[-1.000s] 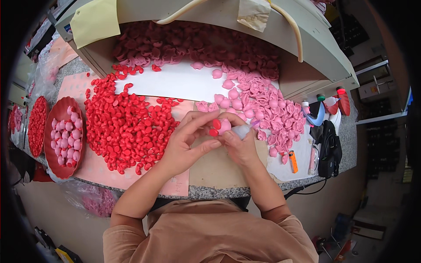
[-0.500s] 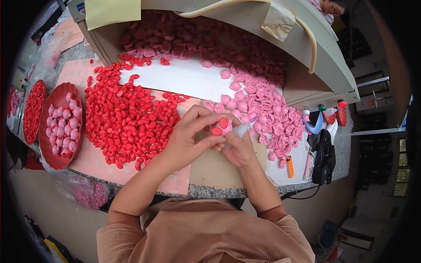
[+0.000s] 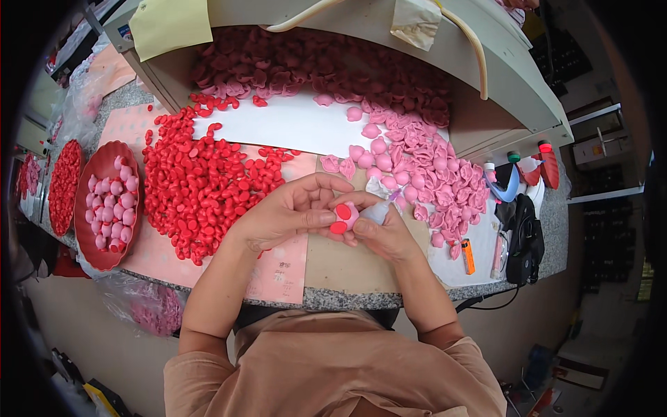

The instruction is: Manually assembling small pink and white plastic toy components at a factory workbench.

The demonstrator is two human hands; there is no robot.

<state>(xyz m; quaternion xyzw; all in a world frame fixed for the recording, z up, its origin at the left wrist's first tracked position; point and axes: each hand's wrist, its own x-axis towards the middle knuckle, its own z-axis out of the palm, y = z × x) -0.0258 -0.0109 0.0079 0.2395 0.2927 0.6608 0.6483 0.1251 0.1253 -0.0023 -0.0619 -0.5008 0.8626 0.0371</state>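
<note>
Near the stone table's (image 3: 354,301) front edge, my left hand (image 3: 286,212) pinches a pink ball (image 3: 353,217) with two red ovals (image 3: 342,211), my right hand (image 3: 389,235) grips a bottle (image 3: 376,212), similar balls (image 3: 128,200) half-fill the leftward tray (image 3: 108,263), and heaped red pieces (image 3: 201,184) remain.

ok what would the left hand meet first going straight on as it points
The left hand would likely meet the pink piece with red ovals at its thumb, then the right hand; depth is unclear.

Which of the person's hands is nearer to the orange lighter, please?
Right. The right hand is to the left of the orange lighter; the left hand is farther left, by the pile of red pieces.
</note>
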